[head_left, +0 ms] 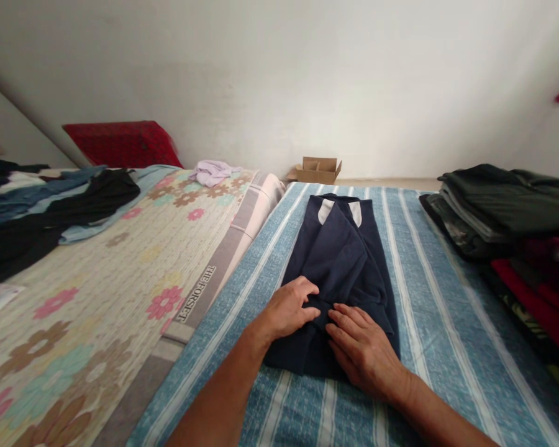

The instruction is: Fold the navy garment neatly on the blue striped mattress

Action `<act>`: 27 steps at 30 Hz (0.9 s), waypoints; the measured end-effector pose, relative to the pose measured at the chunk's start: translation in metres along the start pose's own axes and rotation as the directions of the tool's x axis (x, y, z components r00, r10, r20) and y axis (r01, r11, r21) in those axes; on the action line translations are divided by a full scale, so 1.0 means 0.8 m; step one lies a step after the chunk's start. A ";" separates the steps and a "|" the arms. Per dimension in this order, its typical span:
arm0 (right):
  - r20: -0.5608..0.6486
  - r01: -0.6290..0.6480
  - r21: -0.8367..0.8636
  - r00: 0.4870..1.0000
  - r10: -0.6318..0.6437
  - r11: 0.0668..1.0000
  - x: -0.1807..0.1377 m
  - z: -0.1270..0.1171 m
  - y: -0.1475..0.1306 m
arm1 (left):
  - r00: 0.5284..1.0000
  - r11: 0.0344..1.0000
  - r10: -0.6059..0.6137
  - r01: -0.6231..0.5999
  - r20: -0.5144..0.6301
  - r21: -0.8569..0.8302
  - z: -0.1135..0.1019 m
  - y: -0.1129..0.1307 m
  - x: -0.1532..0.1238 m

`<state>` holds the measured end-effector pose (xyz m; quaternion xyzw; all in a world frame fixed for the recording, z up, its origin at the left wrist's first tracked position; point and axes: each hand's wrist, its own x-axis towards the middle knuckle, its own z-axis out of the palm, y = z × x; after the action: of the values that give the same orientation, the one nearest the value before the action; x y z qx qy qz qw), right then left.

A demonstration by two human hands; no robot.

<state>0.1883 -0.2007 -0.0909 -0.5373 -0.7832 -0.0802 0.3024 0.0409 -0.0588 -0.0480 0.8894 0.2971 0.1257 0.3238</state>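
Garment: one navy garment (342, 261) with a white-trimmed collar, folded narrow, lies lengthwise on the blue striped sheet (428, 292); its collar end points away from the person, its hem end lies under the hands.
Left hand: left hand (289, 308) rests on the near left part of the garment, fingers curled, tips pinching a ridge of the navy cloth.
Right hand: right hand (361, 347) lies flat, fingers spread, pressing the near right part of the cloth; not closed on anything.
Gap between hands: small; fingertips nearly meet over the fold.
Risk 1: the loose flap just beyond the fingertips sits uneven; a lift from the pinch alone would likely let the side folds spring open.
Risk 2: the flat palm only pins one corner; a pull toward the person could drag the whole garment and bunch the sheet beneath.
Risk 3: cloth is soft and limp, so the collar end, far from the grip, would probably skew if the near end is turned over quickly.
Right of grip: one stack of folded clothes (507, 211), dark green on top, red below; exact number of items cannot be told.
Left of grip: one floral bedcover (88, 292); a heap of dark and blue clothes (51, 211) on its far side, count unclear.
Beyond grip: one lilac cloth (214, 172), one red cushion (123, 144), one small cardboard box (315, 169) by the wall.
Hands counted: two, both the person's own.
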 end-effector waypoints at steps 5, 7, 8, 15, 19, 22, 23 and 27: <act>0.001 0.002 0.021 1.000 -0.002 1.000 -0.001 0.001 0.001 | 0.996 0.999 -0.005 0.008 0.086 -0.039 -0.006 -0.010 0.001; 0.002 -0.002 0.030 1.000 0.002 1.000 -0.001 0.001 0.002 | 0.994 0.997 0.002 0.006 0.106 -0.073 -0.010 -0.011 0.001; 0.003 -0.006 0.031 1.000 0.006 0.999 -0.001 0.001 0.002 | 0.994 0.995 0.005 0.006 0.111 -0.095 -0.011 -0.012 0.000; 0.027 -0.021 0.030 0.999 0.020 0.999 0.001 0.001 0.002 | 0.993 0.985 0.036 -0.016 0.111 -0.172 -0.015 -0.015 0.000; 0.026 -0.016 0.030 1.000 0.015 0.999 0.003 -0.001 0.001 | 0.989 0.990 0.065 -0.048 0.131 -0.132 -0.016 -0.017 0.001; 0.027 -0.017 0.028 1.000 0.016 0.999 0.003 -0.001 0.001 | 0.993 0.994 0.065 -0.055 0.099 -0.093 -0.015 -0.014 0.000; 0.026 -0.018 0.029 1.000 0.017 0.999 0.003 -0.001 0.001 | 0.995 0.994 0.073 -0.068 0.067 -0.081 -0.015 -0.011 0.000; 0.016 -0.021 0.036 1.000 0.020 0.999 0.003 0.000 0.002 | 0.987 0.988 0.137 -0.142 -0.079 -0.060 -0.016 0.005 -0.004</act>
<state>0.1891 -0.1983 -0.0895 -0.5404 -0.7813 -0.0587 0.3067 0.0347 -0.0562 -0.0357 0.8915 0.2418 0.1911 0.3319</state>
